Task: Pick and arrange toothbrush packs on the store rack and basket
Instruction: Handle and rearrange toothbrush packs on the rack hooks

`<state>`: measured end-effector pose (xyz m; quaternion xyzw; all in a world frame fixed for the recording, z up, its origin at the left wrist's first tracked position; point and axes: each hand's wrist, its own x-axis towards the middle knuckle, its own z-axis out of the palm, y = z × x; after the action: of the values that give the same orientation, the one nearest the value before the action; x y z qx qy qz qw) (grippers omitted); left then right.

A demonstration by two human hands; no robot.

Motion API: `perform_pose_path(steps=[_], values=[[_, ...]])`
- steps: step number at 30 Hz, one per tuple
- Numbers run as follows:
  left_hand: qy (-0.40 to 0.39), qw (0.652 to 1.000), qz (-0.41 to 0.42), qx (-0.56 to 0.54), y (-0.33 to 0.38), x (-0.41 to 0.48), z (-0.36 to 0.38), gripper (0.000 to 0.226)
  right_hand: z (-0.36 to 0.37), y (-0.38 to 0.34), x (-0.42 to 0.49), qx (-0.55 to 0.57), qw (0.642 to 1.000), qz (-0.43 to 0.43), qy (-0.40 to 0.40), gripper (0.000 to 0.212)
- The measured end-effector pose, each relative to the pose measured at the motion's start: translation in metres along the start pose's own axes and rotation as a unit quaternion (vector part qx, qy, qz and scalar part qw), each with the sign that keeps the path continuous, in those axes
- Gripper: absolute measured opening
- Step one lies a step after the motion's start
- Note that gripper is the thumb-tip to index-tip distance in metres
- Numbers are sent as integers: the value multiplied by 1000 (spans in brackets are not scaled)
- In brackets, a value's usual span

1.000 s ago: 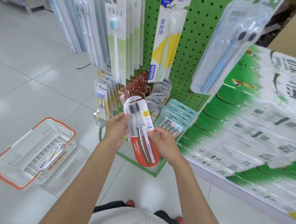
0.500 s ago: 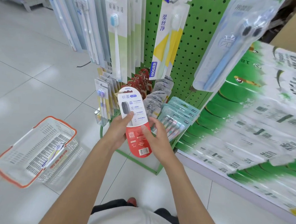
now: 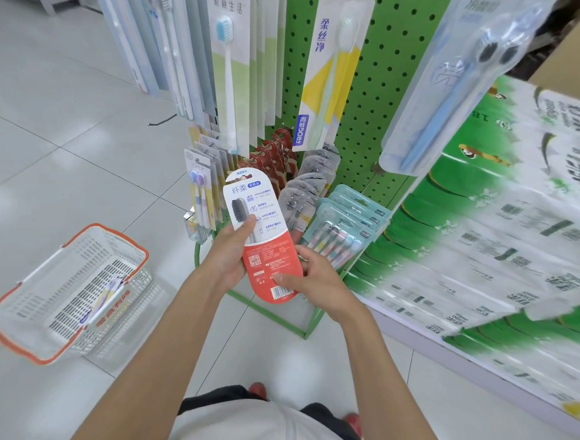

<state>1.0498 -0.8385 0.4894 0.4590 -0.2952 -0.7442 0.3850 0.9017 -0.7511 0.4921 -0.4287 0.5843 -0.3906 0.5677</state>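
Toothbrush pack (image 3: 263, 233): one blister card with rounded ends. The upper half is white with a printed dark brush head. The lower half is red with a QR code and a barcode, and this printed face is toward the camera. It is held in the air in front of the rack's lower rows, tilted, with its top toward 11 o'clock and its bottom toward 5 o'clock.

Left hand (image 3: 227, 255): grips the pack's left edge at mid-length. The thumb presses on the white face beside the brush picture; the other fingers are hidden behind the card.

Right hand (image 3: 317, 282): grips the lower right edge. The thumb lies on the red half just above the barcode, and the fingers (image 3: 301, 252) curl round the right edge.

Rack (image 3: 383, 89): green pegboard stand on a green floor frame, at 12 o'clock from the held pack.
- Upper hooks: long single-brush cards, among them a white-and-yellow card (image 3: 323, 71), and a clear pouch of blue brushes (image 3: 452, 93) at 1 o'clock.
- Lower hooks: purple-brush cards (image 3: 198, 192) at 9 o'clock, red cards (image 3: 272, 156) at 12 o'clock, and teal multi-brush packs (image 3: 341, 233) at 3 o'clock, just beside the right hand.

Basket (image 3: 72, 266): white plastic mesh with an orange rim, on the tiled floor (image 3: 66, 108) at 8 o'clock, well apart from the rack. One small pack (image 3: 106, 298) lies inside.

Wrapped bales (image 3: 486, 240): green and white, stacked at 3 o'clock beside the rack.
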Motion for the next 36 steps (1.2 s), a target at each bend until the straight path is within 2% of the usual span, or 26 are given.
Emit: perform_pose_path(steps=[5, 7, 9, 13, 18, 24, 28, 30, 32, 34, 36], values=[[-8, 1000, -5, -11, 0, 0, 2, 30, -3, 4, 1, -7, 998, 51, -30, 36], [-39, 999, -14, 5, -2, -2, 7, 31, 1, 0, 4, 1, 999, 42, 25, 25], [-59, 998, -26, 14, -4, -5, 11, 33, 1, -1, 9, -26, 995, 20, 93, 24], [-76, 996, -33, 29, -4, -7, 8, 32, 1, -6, 13, -62, 993, 23, 95, 30], [-121, 990, -51, 51, -3, -11, 8, 28, 3, -20, 23, -13, 983, -4, 183, 23], [-161, 983, -59, 60, -1, -13, 0, 31, 5, -27, 25, 71, 981, -28, 177, 19], [-179, 978, -80, 71, -2, -15, -1, 37, 5, -33, 30, 88, 973, -36, 212, 19], [-159, 981, -54, 99, -4, -15, 1, 33, 7, -33, 32, 46, 967, -47, 246, 21], [-108, 972, 47, 202, -10, -13, 6, 29, 10, -33, 32, 5, 963, -63, 263, 32], [-77, 930, 172, 315, -17, -10, 13, 37, 14, -35, 31, 20, 973, -51, 223, 53], [-101, 892, 218, 384, -24, -11, 18, 50, 15, -37, 31, 73, 982, -11, 174, 85]])
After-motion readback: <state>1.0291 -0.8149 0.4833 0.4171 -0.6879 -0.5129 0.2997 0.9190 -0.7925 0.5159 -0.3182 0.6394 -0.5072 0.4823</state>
